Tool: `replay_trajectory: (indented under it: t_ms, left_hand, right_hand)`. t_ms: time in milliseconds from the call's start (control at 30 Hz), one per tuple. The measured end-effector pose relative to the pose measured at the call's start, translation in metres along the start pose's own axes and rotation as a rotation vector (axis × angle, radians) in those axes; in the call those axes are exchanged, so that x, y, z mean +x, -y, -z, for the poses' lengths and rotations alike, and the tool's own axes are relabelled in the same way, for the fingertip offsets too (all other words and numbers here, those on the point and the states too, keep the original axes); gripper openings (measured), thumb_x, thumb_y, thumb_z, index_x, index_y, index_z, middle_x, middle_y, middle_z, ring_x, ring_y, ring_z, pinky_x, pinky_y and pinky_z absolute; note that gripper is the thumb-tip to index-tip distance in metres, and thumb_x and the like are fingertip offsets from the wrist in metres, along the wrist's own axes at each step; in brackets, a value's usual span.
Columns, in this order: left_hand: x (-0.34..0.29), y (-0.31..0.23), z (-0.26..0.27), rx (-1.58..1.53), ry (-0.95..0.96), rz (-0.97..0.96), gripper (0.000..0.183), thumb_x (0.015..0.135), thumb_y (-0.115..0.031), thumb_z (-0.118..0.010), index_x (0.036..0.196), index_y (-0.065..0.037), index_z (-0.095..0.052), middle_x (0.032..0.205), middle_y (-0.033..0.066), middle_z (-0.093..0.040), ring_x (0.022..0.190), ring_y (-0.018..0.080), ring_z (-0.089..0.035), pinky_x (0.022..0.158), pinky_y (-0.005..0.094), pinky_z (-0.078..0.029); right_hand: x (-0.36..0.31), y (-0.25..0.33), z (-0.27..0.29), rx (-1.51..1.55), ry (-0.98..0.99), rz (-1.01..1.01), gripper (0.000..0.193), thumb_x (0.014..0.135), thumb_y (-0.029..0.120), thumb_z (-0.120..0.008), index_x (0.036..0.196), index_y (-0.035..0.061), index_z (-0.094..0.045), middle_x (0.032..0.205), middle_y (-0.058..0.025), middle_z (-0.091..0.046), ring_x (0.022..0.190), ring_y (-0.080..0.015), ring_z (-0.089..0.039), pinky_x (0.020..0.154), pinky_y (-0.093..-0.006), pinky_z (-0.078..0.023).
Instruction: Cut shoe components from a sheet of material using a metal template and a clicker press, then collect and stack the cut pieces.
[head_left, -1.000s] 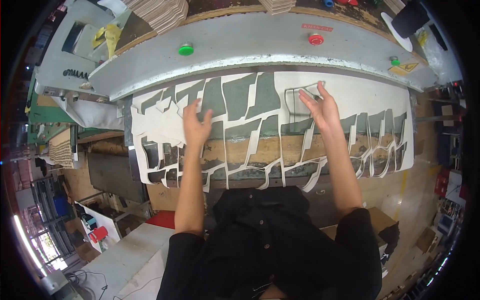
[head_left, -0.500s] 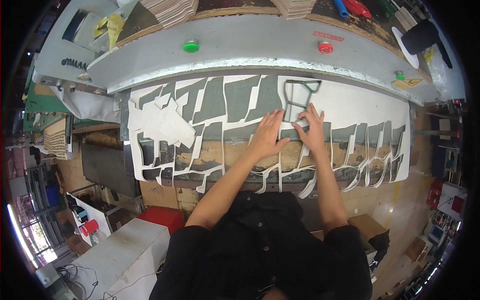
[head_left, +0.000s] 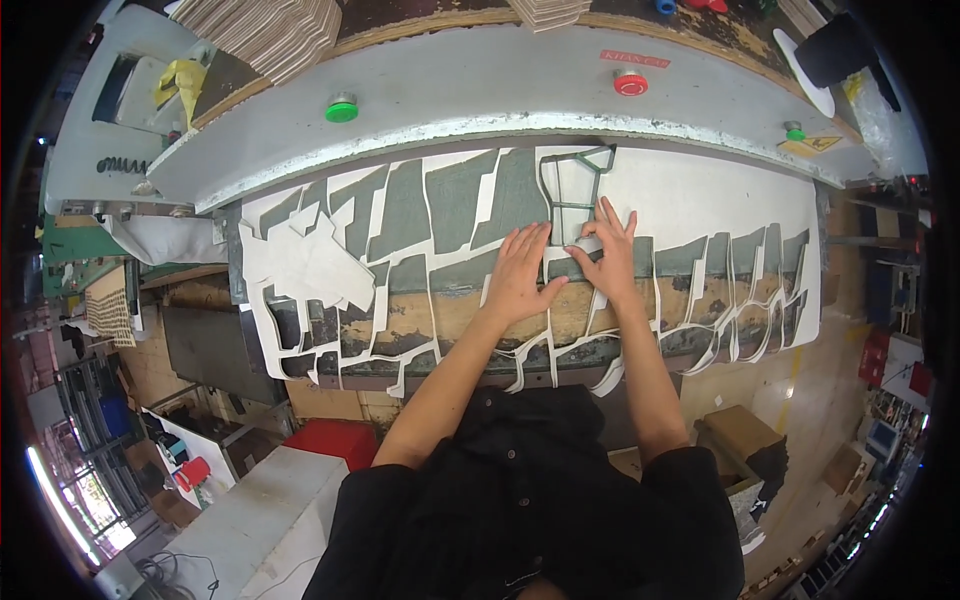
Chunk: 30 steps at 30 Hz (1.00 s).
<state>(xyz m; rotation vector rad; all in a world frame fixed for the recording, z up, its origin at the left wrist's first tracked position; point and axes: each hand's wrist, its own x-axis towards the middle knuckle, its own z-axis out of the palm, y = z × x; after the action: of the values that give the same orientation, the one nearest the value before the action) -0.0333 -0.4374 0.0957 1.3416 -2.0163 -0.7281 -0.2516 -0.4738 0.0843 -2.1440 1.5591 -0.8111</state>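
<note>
A white sheet (head_left: 700, 195) with many cut-out holes lies on the dark, worn bed of a press. On it stands a grey-green metal cutting die (head_left: 572, 185), an open outline frame. My right hand (head_left: 608, 258) grips the die's near end, fingers spread over it and thumb at its near side. Just left of it, my left hand (head_left: 520, 272) lies flat on the sheet with its fingers apart and holds nothing. The fingertips reach the die's left edge.
The grey press head (head_left: 480, 95) curves over the far side, with a green button (head_left: 341, 107) and a red button (head_left: 630, 84). Loose white offcuts (head_left: 310, 262) lie at the left. Stacked sheets (head_left: 265, 30) sit behind. Boxes (head_left: 740, 435) stand on the floor at the right.
My left hand has moved from the left part of the sheet across to the die, beside my right hand. The right hand has stayed on the die and drawn it slightly nearer.
</note>
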Motion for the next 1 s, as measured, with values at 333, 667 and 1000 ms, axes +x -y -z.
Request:
replay_trajectory:
  t_ms: [333, 667, 1000]
  left_hand:
    - [0.000, 0.004, 0.009, -0.075, -0.060, -0.031, 0.084, 0.089, -0.032, -0.081, 0.157, 0.002, -0.045, 0.154, 0.0257, -0.055, 0.147, 0.0436, -0.048, 0.127, 0.0551, -0.031]
    - [0.018, 0.034, 0.166, -0.681, -0.805, 0.284, 0.020, 0.099, -0.017, -0.081, 0.101, -0.001, -0.070, 0.079, 0.0034, -0.070, 0.070, 0.0076, -0.067, 0.065, 0.0244, -0.053]
    - [-0.032, 0.022, 0.184, -0.284, -0.856, 0.288, 0.039, 0.092, -0.030, -0.088, 0.080, -0.003, -0.063, 0.070, 0.0011, -0.063, 0.065, 0.0084, -0.055, 0.061, 0.0276, -0.046]
  right_hand:
    - [-0.001, 0.003, 0.006, -0.017, 0.064, 0.018, 0.044, 0.080, 0.026, -0.090, 0.113, 0.0143, -0.065, 0.157, -0.0258, -0.056, 0.158, -0.0403, -0.038, 0.128, -0.0675, -0.005]
    - [-0.091, 0.089, 0.050, 0.184, -0.017, -0.062, 0.044, 0.083, 0.014, -0.087, 0.121, 0.0052, -0.068, 0.135, -0.0183, -0.068, 0.127, -0.0392, -0.063, 0.110, -0.0475, -0.047]
    - [-0.165, 0.132, 0.054, 0.149, 0.066, -0.047, 0.030, 0.086, 0.018, -0.085, 0.110, 0.0047, -0.073, 0.113, -0.0141, -0.072, 0.110, -0.0383, -0.067, 0.099, -0.0459, -0.050]
